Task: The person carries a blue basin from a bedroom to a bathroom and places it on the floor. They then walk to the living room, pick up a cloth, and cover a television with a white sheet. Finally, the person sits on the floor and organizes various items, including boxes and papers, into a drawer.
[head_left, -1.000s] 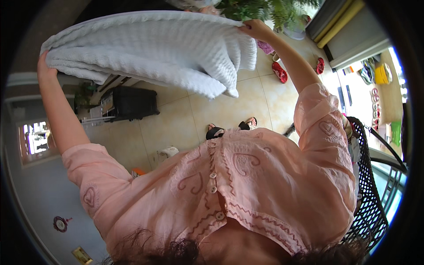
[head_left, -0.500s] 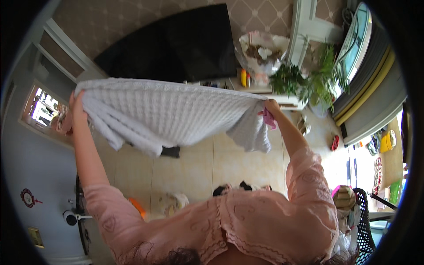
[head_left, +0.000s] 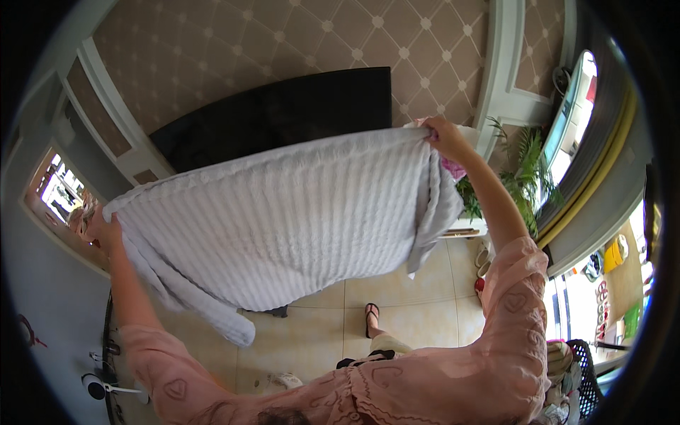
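Note:
A large white blanket (head_left: 283, 219) with a ribbed, puckered weave hangs stretched out in front of me between both hands. My left hand (head_left: 106, 230) is closed on its upper left corner. At the upper right corner, my right hand (head_left: 448, 138) grips the edge, held higher than the left. A small pink-purple cloth (head_left: 453, 168) shows just below my right hand; whether that hand holds it too, I cannot tell. Loose folds dangle at both ends of the blanket, the left one ending in a thick rolled tip.
A big black television (head_left: 283, 106) stands behind the blanket against a patterned wall. To the right are a green potted plant (head_left: 520, 170), yellow curtains (head_left: 591, 180) and a glass doorway. A dark woven chair (head_left: 584, 375) with cloths is at lower right. A white camera-like device (head_left: 93, 386) sits lower left.
My right hand has risen and moved slightly right, while my left has dropped lower. The blanket now hangs tilted and spread wider, and a sandalled foot has come into view below it.

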The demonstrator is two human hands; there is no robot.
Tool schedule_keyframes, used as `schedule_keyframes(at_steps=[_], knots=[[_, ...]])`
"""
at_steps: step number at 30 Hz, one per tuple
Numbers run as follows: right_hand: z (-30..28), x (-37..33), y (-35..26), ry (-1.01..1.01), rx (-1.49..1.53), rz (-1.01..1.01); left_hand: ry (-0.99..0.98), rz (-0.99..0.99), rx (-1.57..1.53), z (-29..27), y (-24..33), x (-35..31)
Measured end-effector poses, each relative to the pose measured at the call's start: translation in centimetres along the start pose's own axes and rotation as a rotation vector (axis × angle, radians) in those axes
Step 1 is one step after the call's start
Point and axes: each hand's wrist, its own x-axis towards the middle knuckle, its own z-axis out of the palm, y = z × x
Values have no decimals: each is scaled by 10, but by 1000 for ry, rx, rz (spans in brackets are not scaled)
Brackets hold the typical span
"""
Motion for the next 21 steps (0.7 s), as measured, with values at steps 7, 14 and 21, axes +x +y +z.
schedule_keyframes(at_steps=[7, 14, 21], knots=[[27, 76, -9, 30, 121, 414, -269, -704, -758, 50, -9, 56], [34, 157, 18, -54, -177, 289, -163, -697, -1296, 115, 10, 109], [39, 236, 19, 75, 200, 481, -303, -111, -336, 208, 2, 206]])
